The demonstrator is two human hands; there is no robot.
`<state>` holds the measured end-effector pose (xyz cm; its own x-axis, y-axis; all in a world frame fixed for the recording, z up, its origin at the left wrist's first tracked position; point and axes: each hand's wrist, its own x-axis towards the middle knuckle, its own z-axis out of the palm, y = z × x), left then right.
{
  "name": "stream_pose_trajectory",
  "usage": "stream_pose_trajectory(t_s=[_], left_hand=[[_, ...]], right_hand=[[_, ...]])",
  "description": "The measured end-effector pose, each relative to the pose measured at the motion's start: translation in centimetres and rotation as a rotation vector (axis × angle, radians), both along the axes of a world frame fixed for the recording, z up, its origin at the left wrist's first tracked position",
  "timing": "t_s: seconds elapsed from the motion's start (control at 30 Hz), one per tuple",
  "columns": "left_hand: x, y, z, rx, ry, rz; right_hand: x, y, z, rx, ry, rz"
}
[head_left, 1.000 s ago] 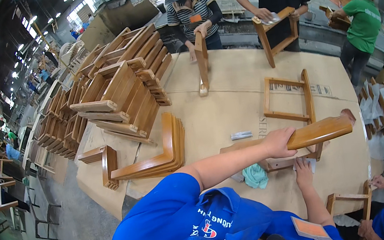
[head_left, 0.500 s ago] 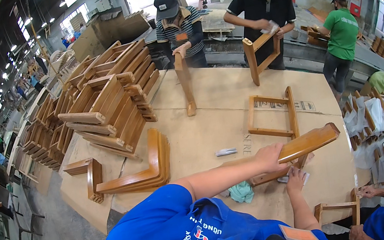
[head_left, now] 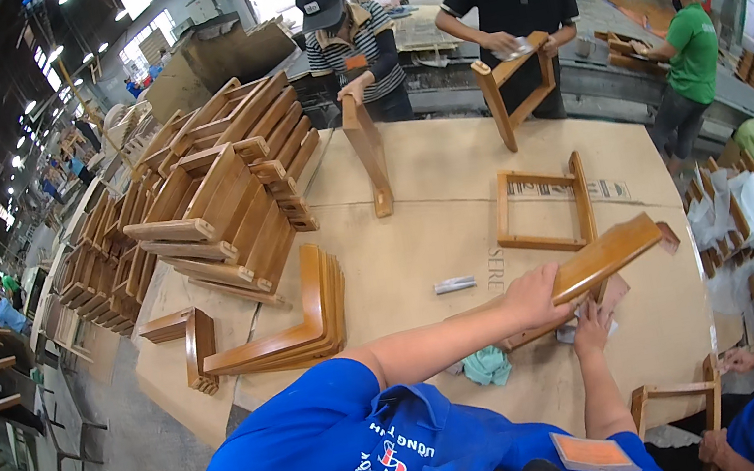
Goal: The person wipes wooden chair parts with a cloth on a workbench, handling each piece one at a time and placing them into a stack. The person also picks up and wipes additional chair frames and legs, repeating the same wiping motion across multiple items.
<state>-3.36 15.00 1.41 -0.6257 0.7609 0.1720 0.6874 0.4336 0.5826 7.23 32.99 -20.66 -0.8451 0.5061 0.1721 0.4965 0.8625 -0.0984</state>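
Left grip (head_left: 535,297) holds wooden frame (head_left: 608,255) — table edge (head_left: 697,282) rightward.

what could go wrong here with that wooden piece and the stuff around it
The left hand grips the glossy wooden piece near one end, so it might tip or twist. If it did, the right hand, working close beneath, could get pinched. Farther left, the tall stack of wooden frames has uneven, jutting ends; a bump might shift it.
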Motion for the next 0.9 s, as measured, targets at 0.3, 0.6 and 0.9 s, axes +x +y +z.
stream_pose_trajectory(t_s=[0.3,0.6,0.9], left_hand=[[-1.7,0.0,0.2,-0.080,-0.091,0.029],[-1.7,-0.1,1.3,-0.139,-0.056,0.066],[-1.5,0.1,1.6,-0.013,-0.051,0.021]], right_hand=[[0.7,0.4,-2.1,0.146,-0.020,0.181],[-0.6,-3.8,-0.6,-0.039,-0.221,0.156],[-2.8,-1.2,0.2,-0.041,-0.149,-0.077]])
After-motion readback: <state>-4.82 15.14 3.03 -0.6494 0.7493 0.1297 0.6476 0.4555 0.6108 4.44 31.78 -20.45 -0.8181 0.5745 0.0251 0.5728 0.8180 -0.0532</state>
